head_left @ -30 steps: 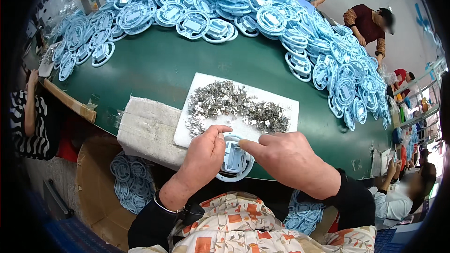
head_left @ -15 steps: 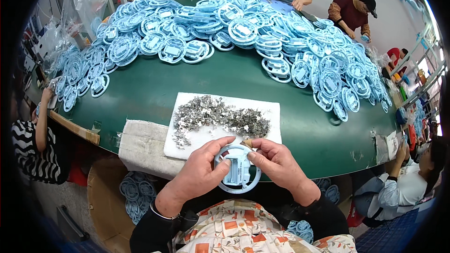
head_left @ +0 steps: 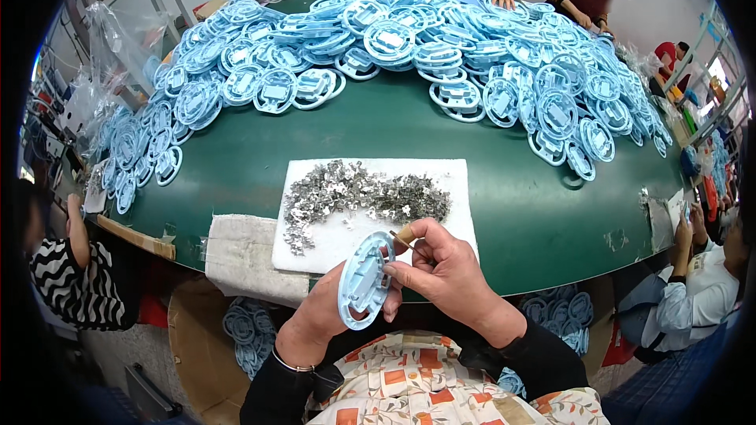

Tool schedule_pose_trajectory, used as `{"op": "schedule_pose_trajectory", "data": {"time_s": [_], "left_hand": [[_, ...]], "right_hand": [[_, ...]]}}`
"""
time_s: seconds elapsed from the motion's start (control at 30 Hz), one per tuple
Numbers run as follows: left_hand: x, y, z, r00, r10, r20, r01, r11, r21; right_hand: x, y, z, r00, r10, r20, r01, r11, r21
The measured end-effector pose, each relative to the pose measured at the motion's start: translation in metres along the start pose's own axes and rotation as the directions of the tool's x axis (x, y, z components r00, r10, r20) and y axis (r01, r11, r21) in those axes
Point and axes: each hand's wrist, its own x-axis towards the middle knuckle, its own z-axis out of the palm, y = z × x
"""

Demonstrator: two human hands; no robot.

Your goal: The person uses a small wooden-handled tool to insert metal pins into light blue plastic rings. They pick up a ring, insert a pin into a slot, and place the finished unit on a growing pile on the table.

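My left hand (head_left: 316,311) is closed around a light blue plastic ring-shaped part (head_left: 364,283), its fingers showing behind the right side. The part stands tilted, almost edge-on, with a moulded frame across its middle. Close against its upper right edge is my right hand (head_left: 445,267), fingers bent and thumb at the rim. A brown covering (head_left: 405,234) sits on its index fingertip. Anything small pinched there cannot be made out. Just beyond my hands, a heap of small silvery metal pieces (head_left: 358,193) lies on a white foam board (head_left: 457,224).
A large pile of similar blue parts (head_left: 276,90) curves across the far side of the green table (head_left: 331,130). A pale cloth (head_left: 244,256) lies left of the board. Cardboard boxes (head_left: 189,338) with blue parts stand below the table edge. Several people work around it.
The blue part has turned from facing up to nearly edge-on and moved slightly left in my left hand. My right thumb has shifted from its middle to its edge.
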Motion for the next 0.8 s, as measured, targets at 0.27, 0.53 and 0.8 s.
{"op": "schedule_pose_trajectory", "data": {"time_s": [0.27, 0.53, 0.8], "left_hand": [[-0.006, -0.015, -0.017, 0.996, -0.042, 0.082, 0.066, 0.944, -0.324], [-0.089, 0.020, -0.048, 0.990, -0.143, 0.006, 0.125, 0.846, -0.518], [-0.334, 0.033, -0.161, 0.426, 0.129, -0.896, 0.623, 0.676, 0.394]], "right_hand": [[0.007, 0.014, 0.004, 1.000, -0.006, 0.027, 0.004, 0.997, 0.074], [-0.013, 0.030, -0.018, 0.993, -0.101, -0.068, 0.100, 0.995, -0.017], [-0.030, 0.052, -0.033, 0.975, -0.166, -0.150, 0.150, 0.982, -0.112]]}}
